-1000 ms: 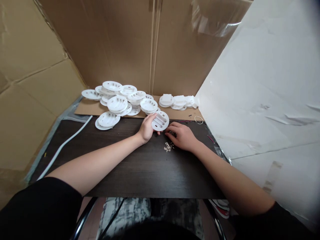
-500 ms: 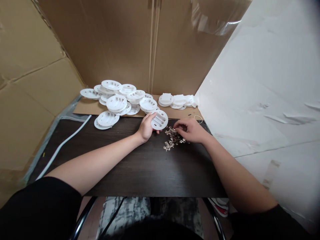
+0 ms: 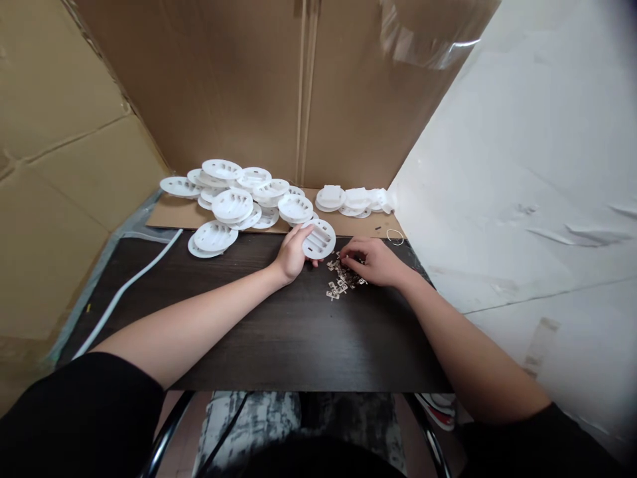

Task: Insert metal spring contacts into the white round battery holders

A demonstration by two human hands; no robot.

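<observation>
My left hand (image 3: 291,255) holds a round white plastic disc (image 3: 320,239) with slots, tilted on its edge on the dark table (image 3: 279,332). Just right of it lies a small heap of metal clips (image 3: 341,280). My right hand (image 3: 375,261) rests on that heap with its fingertips pinched among the clips; whether a clip is between the fingers I cannot tell.
A pile of several more white discs (image 3: 233,202) lies on a cardboard sheet (image 3: 172,216) at the back left, with smaller white parts (image 3: 351,199) at the back right. Cardboard walls stand behind and left, a white sheet (image 3: 522,166) on the right. A white cable (image 3: 124,289) runs along the left edge.
My right hand moved off the clips to the right, uncovering the heap, then came back left onto it. My left hand and the disc stayed put.
</observation>
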